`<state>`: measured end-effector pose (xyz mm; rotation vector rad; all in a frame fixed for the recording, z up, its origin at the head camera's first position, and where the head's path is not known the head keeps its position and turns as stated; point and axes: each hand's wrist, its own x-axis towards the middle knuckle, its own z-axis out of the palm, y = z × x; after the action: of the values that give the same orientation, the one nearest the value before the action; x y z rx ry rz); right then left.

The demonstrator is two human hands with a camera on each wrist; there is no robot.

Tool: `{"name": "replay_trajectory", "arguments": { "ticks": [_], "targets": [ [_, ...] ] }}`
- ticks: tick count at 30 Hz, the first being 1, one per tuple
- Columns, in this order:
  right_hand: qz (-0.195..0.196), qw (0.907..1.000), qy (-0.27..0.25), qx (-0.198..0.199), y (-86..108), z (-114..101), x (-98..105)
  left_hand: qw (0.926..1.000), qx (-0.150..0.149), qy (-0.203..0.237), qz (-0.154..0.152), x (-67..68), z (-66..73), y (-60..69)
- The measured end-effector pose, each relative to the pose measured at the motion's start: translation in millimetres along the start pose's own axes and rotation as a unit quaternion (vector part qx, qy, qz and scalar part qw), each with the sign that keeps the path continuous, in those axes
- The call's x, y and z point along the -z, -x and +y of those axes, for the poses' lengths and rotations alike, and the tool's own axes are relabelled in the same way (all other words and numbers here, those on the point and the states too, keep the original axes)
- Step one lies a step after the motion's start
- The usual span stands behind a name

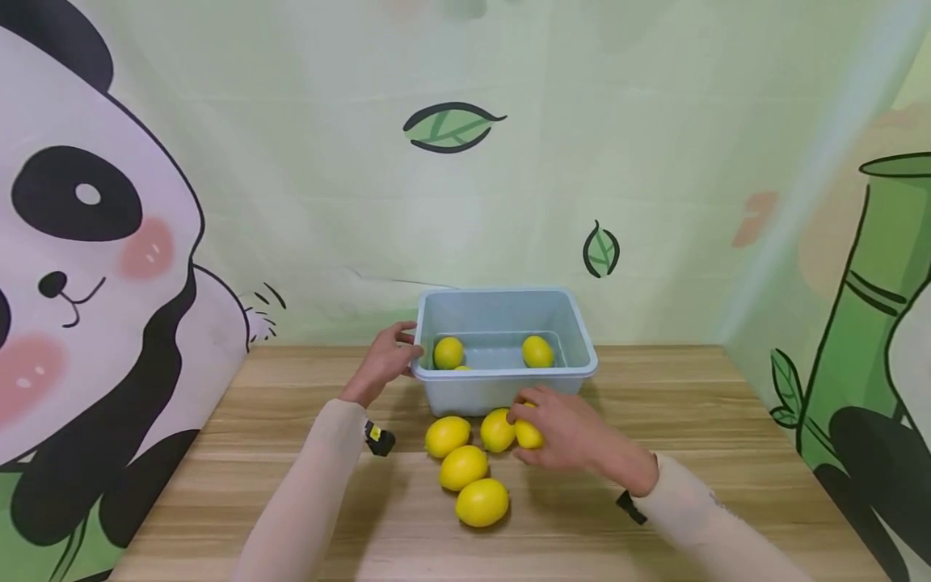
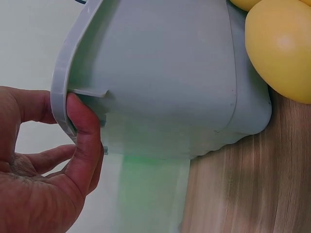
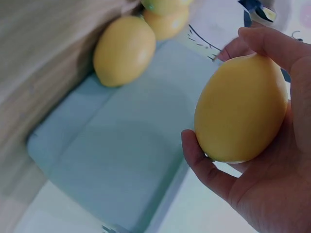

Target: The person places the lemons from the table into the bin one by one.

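A: While the head view takes in the wooden table [image 1: 291,388], where does the held lemon [image 1: 528,432] lie?

B: In the right hand [image 1: 563,428], in front of the blue bin [image 1: 465,394] and just beside the rightmost of 4 table lemons [image 1: 482,503]. Fingers cover part of it, so its axis cannot be read here. The nearest table lemon has its long axis roughly left to right. Inside the bin, 3 bin lemons [image 1: 538,352] show, 1 of them mostly hidden.

A: And the left wrist view?

B: The left hand [image 1: 385,364] grips the bin by its rim [image 2: 60,82], digits bent and nearly closed, with the rim between them.

A: Does the right wrist view settle the axis?

B: Yes. The held lemon's long axis runs steeply from upper right to lower left. The right hand is spread only as wide as the fruit, 1 digit bent over the upper end, another against the lower left side. Beside the bin's wall, a table lemon slants the same way, its narrower tip at lower left.
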<state>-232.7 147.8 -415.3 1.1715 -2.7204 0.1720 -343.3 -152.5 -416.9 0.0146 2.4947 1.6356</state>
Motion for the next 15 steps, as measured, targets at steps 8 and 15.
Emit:
{"name": "replay_trajectory", "arguments": {
  "ticks": [8, 15],
  "targets": [
    [0.038, 0.9992, 0.005, 0.008, -7.8, 4.3, 18.8, 1.0, 0.005, 0.002, -0.003, 1.6, 4.2, 1.1],
    [0.037, 0.9992, 0.008, -0.011, -12.9, 7.0, 28.7, 0.9999, 0.005, -0.011, -0.004, 3.8, 5.9, -1.0]
  ]
}}
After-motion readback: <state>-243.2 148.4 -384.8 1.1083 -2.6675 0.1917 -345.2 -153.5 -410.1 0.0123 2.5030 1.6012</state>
